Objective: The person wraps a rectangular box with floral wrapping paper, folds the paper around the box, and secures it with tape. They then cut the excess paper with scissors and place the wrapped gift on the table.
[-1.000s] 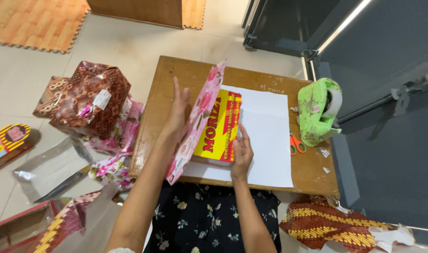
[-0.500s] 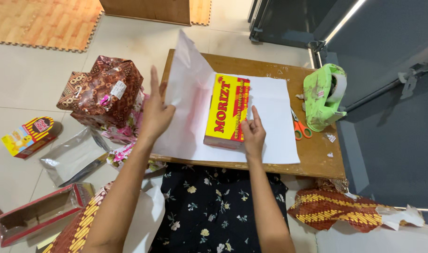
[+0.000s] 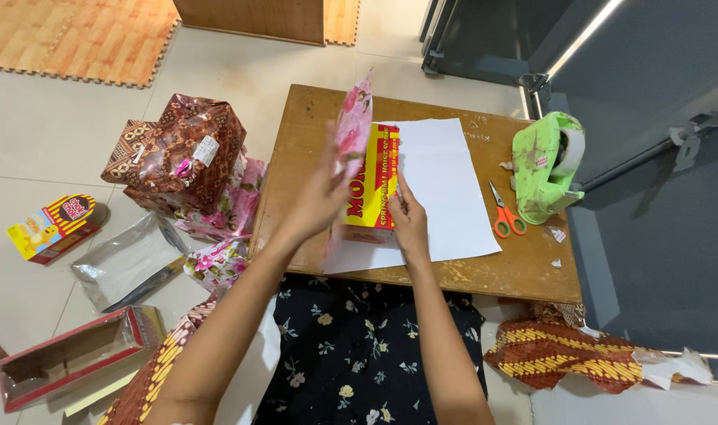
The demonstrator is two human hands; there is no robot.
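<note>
**Floral paper lifted against a yellow box on the small wooden table**

The person sits at the wooden table (image 3: 524, 275), both bare arms reaching forward over a dark flowered dress. The left hand (image 3: 321, 193) is open, palm flat against the pink floral wrapping paper (image 3: 356, 126), pushing that side of the sheet up so it stands nearly upright against the left flank of the yellow box (image 3: 372, 185). The fingers are spread and blurred, pressing rather than pinching. The right hand (image 3: 410, 220) rests on the near right part of the box, fingers stretched out and lying on its top, holding it down without closing around it.

The box lies near the middle of the table, on the white underside of the sheet, which spreads flat to the right. Just beyond the paper's right edge lie orange-handled scissors (image 3: 503, 214), and beside them a green tape dispenser (image 3: 544, 165) near the table's right end, with small paper scraps around.

On the floor to the left sits a parcel wrapped in brown patterned paper (image 3: 182, 153), with pink floral pieces beneath it, a silvery bag (image 3: 127, 264), a small yellow and red carton (image 3: 52, 224) and an open red box (image 3: 64, 358). Crumpled brown and yellow patterned paper (image 3: 567, 354) lies at the lower right
</note>
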